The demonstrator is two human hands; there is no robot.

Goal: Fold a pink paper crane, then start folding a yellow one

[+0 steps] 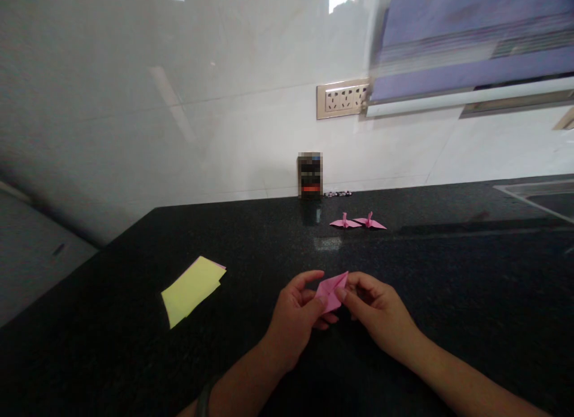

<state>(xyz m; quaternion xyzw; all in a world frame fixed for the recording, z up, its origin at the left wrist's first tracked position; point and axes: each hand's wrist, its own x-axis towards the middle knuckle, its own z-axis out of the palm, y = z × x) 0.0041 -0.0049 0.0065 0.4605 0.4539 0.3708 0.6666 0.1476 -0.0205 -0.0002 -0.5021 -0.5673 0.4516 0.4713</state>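
Observation:
A small piece of folded pink origami paper [330, 290] is held between both hands above the dark countertop. My left hand [296, 309] grips its left side, thumb on the face and fingers behind. My right hand [374, 306] pinches the right edge between thumb and index finger. Beyond the hands, two pink paper cranes, a left crane [345, 223] and a right crane [369, 222], stand with wings spread and almost touching. To the left lies a stack of yellow paper sheets [192, 290], with a pinkish edge showing underneath.
A dark box-like object [310, 177], blurred out, stands against the white wall, beside a small beaded strand [339, 194]. A power socket panel [343, 98] is on the wall. The black countertop [251, 244] has its left edge slanting away; a framed inset [547, 196] lies far right.

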